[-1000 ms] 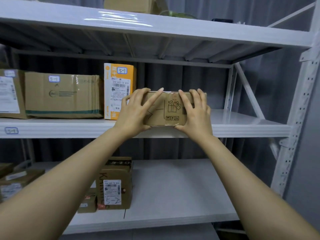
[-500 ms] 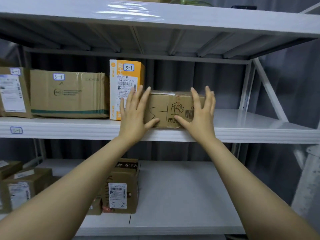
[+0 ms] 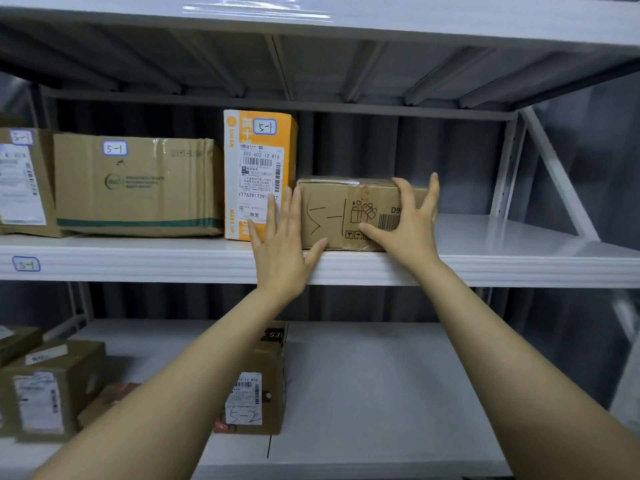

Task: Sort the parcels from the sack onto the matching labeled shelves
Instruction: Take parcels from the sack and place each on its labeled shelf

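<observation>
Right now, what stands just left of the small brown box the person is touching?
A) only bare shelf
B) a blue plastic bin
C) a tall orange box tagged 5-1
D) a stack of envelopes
C: the tall orange box, tagged 5-1, stands close beside the left end of the small brown box on the middle shelf.

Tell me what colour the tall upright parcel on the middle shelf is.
The tall parcel is orange with a white label, clearest in the head view.

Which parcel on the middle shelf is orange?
The tall upright parcel, standing between the wide brown box and the low box; the others are plain brown cardboard.
</observation>
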